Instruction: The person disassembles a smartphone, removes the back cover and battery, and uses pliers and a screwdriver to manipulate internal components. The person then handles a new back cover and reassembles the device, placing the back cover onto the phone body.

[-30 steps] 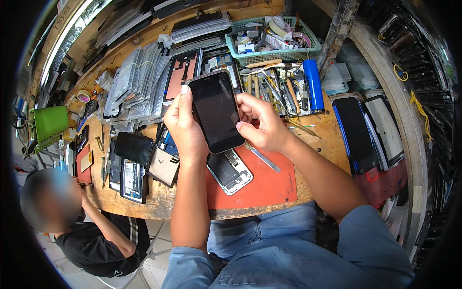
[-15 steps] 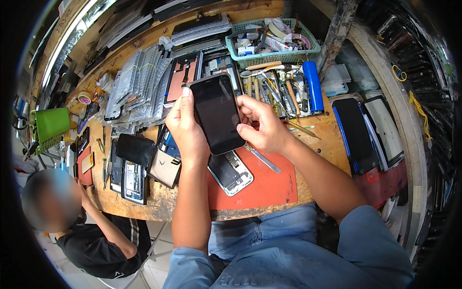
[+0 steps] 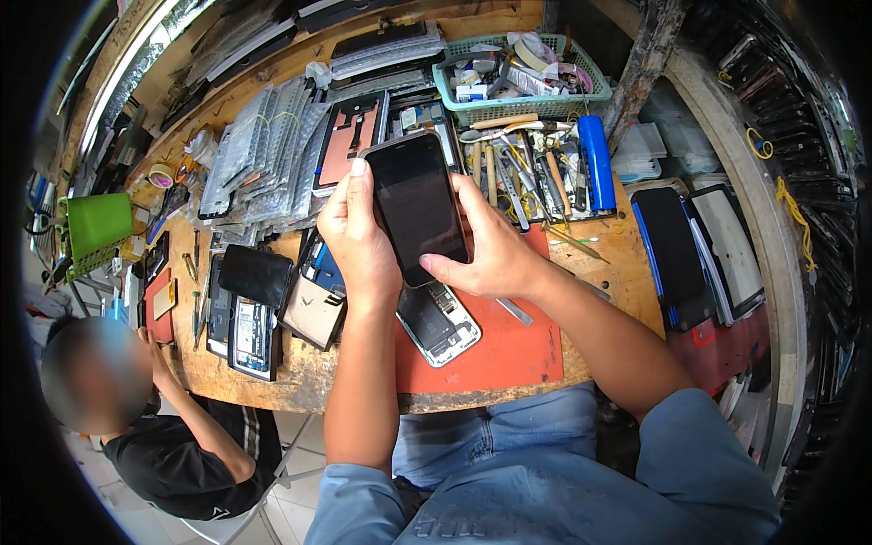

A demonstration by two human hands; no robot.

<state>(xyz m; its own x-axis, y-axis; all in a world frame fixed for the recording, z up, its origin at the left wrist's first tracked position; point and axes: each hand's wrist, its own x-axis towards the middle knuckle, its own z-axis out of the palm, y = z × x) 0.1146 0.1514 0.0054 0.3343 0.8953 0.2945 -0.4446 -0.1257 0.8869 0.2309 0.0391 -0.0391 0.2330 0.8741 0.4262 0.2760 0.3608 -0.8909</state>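
A black smartphone (image 3: 416, 200) with a dark screen is held up over the workbench, tilted toward me. My left hand (image 3: 361, 232) grips its left side, thumb along the edge near the top. My right hand (image 3: 490, 241) wraps the right side, and its thumb rests on the lower part of the screen. Below them, an opened phone body (image 3: 440, 329) with its battery and boards exposed lies on an orange-red mat (image 3: 509, 359). A flat metal tool (image 3: 516, 312) lies on the mat beside it, partly hidden by my right hand.
A teal basket (image 3: 522, 111) of supplies stands at the back, with a tray of hand tools (image 3: 554, 173) before it. Bubble-wrapped parts (image 3: 263, 154) are piled back left; opened phones (image 3: 252, 341) lie left. A seated person (image 3: 182, 454) is at lower left.
My right thumb has moved from the phone's right edge onto the lower screen, and the right hand wraps further round the phone. The phone stays held in both hands.
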